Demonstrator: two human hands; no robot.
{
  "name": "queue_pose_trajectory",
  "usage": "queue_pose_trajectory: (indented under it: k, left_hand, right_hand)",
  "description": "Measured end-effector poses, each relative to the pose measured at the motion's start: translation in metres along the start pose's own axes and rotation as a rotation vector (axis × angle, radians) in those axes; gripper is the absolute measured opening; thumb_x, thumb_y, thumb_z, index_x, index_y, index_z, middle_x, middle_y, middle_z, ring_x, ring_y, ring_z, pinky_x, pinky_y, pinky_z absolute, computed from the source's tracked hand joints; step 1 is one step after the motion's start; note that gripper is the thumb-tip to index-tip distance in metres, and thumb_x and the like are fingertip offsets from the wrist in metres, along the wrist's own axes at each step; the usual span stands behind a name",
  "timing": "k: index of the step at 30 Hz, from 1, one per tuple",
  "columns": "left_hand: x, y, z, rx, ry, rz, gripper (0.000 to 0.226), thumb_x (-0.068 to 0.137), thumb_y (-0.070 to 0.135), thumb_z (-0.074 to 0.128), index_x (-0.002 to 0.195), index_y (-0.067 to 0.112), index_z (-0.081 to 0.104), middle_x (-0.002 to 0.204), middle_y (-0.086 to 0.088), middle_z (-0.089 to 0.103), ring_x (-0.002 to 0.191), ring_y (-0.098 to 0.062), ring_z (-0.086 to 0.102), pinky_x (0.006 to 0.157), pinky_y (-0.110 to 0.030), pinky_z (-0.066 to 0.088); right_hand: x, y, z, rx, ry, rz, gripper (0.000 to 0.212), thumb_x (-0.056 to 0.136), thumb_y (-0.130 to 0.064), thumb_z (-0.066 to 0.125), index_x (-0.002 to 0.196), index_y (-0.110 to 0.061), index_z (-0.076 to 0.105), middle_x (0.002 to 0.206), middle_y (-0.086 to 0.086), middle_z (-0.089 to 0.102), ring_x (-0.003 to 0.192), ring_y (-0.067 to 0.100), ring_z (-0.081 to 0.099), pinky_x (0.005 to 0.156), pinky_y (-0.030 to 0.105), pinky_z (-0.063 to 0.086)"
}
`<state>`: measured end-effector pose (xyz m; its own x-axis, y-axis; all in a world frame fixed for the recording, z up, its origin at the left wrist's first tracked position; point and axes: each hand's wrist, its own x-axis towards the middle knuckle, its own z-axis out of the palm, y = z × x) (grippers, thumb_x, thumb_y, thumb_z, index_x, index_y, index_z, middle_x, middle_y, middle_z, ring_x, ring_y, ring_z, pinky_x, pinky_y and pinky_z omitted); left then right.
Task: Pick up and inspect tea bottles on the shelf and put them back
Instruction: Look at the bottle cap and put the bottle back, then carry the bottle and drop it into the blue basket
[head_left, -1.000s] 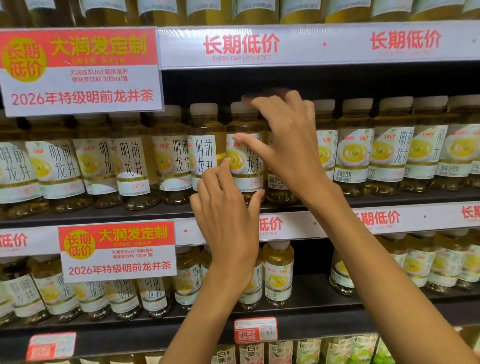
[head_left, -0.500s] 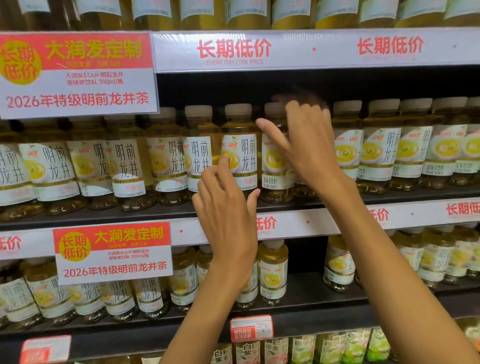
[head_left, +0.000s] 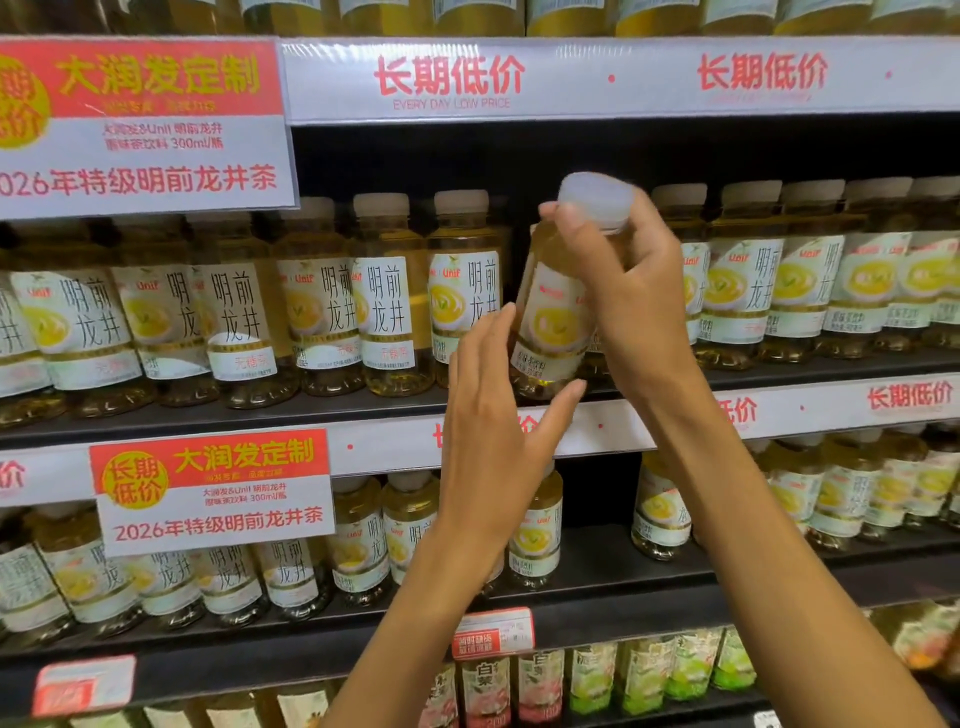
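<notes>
My right hand (head_left: 631, 291) grips a tea bottle (head_left: 553, 322) near its white cap and neck, holding it tilted just in front of the middle shelf (head_left: 311, 415). The bottle has yellow tea and a white label with a cup picture. My left hand (head_left: 498, 415) is raised just below and left of it, fingers straight, thumb near the bottle's base; whether it touches is unclear. A row of like bottles (head_left: 384, 296) fills the middle shelf on both sides.
A white price rail with red characters (head_left: 613, 78) runs above. Red and white promotion signs hang at upper left (head_left: 140, 130) and lower left (head_left: 213, 488). More tea bottles (head_left: 535, 540) stand on the lower shelf, and other drinks (head_left: 644, 670) on the bottom one.
My right hand has closed round a bottle and pulled it out of the row, tilting it. My left hand has risen toward the bottle's base.
</notes>
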<state>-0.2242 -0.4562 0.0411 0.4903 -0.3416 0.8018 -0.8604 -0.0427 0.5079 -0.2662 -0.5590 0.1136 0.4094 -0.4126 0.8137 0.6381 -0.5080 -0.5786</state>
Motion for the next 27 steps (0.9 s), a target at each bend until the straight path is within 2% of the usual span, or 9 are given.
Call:
queue_pose_trajectory:
  k: [2,4,8,11,14,18,21,23,27]
  left_hand:
    - [0.0,0.004,-0.004,-0.042,0.003,-0.01,0.071,0.087,0.044,0.063,0.144,0.014,0.034,0.143,-0.001,0.041,0.133,-0.009,0.037,0.108,-0.026,0.037]
    - [-0.001,0.01,-0.01,-0.136,-0.041,-0.052,0.072,0.084,0.055,0.058,0.143,0.023,0.033,0.14,0.006,0.044,0.13,-0.006,0.041,0.103,-0.03,0.043]
    - [-0.023,0.02,-0.019,-0.531,-0.139,-0.114,0.041,0.084,0.046,0.055,0.124,0.037,0.047,0.114,0.026,0.063,0.106,0.004,0.06,0.081,-0.01,0.048]
    - [-0.049,0.016,-0.02,-0.759,-0.223,-0.303,0.038,0.085,0.052,0.048,0.114,0.034,0.062,0.112,0.015,0.07,0.106,-0.004,0.065,0.082,-0.015,0.051]
    - [-0.075,0.011,-0.02,-0.94,-0.405,-0.535,0.048,0.087,0.066,0.043,0.114,0.035,0.068,0.117,0.004,0.07,0.109,-0.015,0.066,0.087,-0.026,0.055]
    - [-0.102,0.011,-0.01,-1.053,-0.417,-0.866,0.054,0.087,0.057,0.042,0.111,0.018,0.071,0.102,-0.013,0.074,0.075,-0.021,0.073,0.055,-0.027,0.056]
    - [-0.119,0.007,0.001,-1.067,-0.424,-1.158,0.046,0.092,0.046,0.041,0.113,0.014,0.066,0.098,-0.009,0.075,0.074,-0.022,0.073,0.055,-0.031,0.057]
    - [-0.132,0.006,0.005,-1.097,-0.44,-1.243,0.039,0.096,0.038,0.04,0.116,0.014,0.064,0.103,-0.009,0.074,0.082,-0.025,0.072,0.057,-0.032,0.058]
    - [-0.15,0.006,0.006,-1.113,-0.534,-1.336,0.037,0.09,0.039,0.046,0.108,0.012,0.065,0.093,-0.012,0.075,0.07,-0.022,0.073,0.05,-0.03,0.057]
  right_hand:
    - [-0.005,-0.011,-0.004,0.209,0.05,0.084,0.017,0.096,-0.021,0.052,0.111,-0.014,0.055,0.106,0.006,0.065,0.101,0.019,0.065,0.088,0.035,0.055]
    - [-0.012,-0.022,-0.009,0.385,0.048,0.171,0.016,0.096,-0.024,0.051,0.107,-0.014,0.058,0.1,0.005,0.067,0.099,0.021,0.066,0.088,0.035,0.056]
    - [-0.03,-0.036,-0.024,0.493,-0.045,0.331,0.021,0.096,-0.031,0.05,0.101,-0.018,0.065,0.103,0.009,0.064,0.115,0.034,0.059,0.098,0.045,0.047]
    - [-0.046,-0.032,-0.033,0.478,-0.095,0.439,0.032,0.098,-0.033,0.044,0.109,-0.006,0.056,0.103,0.015,0.057,0.108,0.033,0.055,0.102,0.051,0.042]
    - [-0.07,-0.022,-0.04,0.556,-0.064,0.568,0.032,0.093,-0.036,0.048,0.102,-0.007,0.059,0.09,0.009,0.07,0.089,0.022,0.068,0.082,0.038,0.056]
    - [-0.111,-0.005,-0.05,0.616,0.057,0.637,0.022,0.087,-0.033,0.059,0.093,-0.012,0.057,0.077,0.001,0.068,0.082,0.019,0.068,0.086,0.037,0.051]
    - [-0.14,0.003,-0.056,0.651,0.131,0.66,0.023,0.086,-0.031,0.058,0.095,-0.011,0.056,0.076,0.001,0.068,0.083,0.02,0.068,0.092,0.039,0.049]
    - [-0.154,0.006,-0.059,0.656,0.19,0.678,0.021,0.092,-0.029,0.052,0.096,-0.009,0.057,0.075,0.003,0.067,0.082,0.021,0.067,0.09,0.038,0.05]
    - [-0.184,0.004,-0.063,0.631,0.331,0.704,0.02,0.091,-0.029,0.05,0.091,-0.01,0.057,0.071,0.002,0.062,0.077,0.021,0.064,0.081,0.033,0.051]
